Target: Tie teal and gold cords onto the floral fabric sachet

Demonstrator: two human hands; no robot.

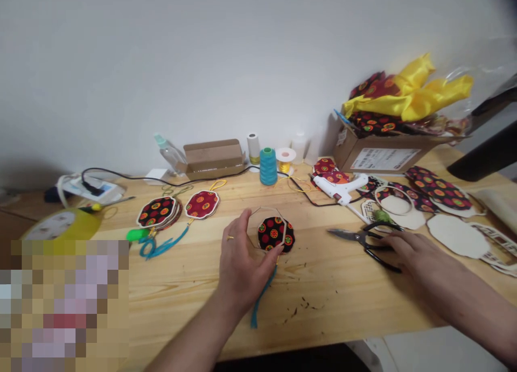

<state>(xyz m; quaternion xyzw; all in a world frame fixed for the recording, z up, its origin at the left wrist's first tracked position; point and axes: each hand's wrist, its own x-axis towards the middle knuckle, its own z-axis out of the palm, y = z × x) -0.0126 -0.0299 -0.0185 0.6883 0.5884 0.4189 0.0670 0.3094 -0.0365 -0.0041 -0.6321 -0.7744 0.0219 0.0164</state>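
My left hand [246,259], with a ring on one finger, holds a thin pale scalloped frame [285,229] between thumb and fingers. The frame is tilted above a black patterned fabric piece [274,233] on the table. A blue tassel [264,296] hangs from that piece toward the table's front edge. At the right, my right hand [416,253] is at the black handles of the scissors [355,236], whose blades point left. Its fingers are partly bent over the handles; whether they grip is unclear.
Finished pieces [159,211] with blue tassels lie left, beside a red one [202,205]. Behind stand a teal thread spool [268,167] and a white glue gun [339,188]. A cardboard box [375,151] of fabric is at the back right, with pale blanks [458,236] in front.
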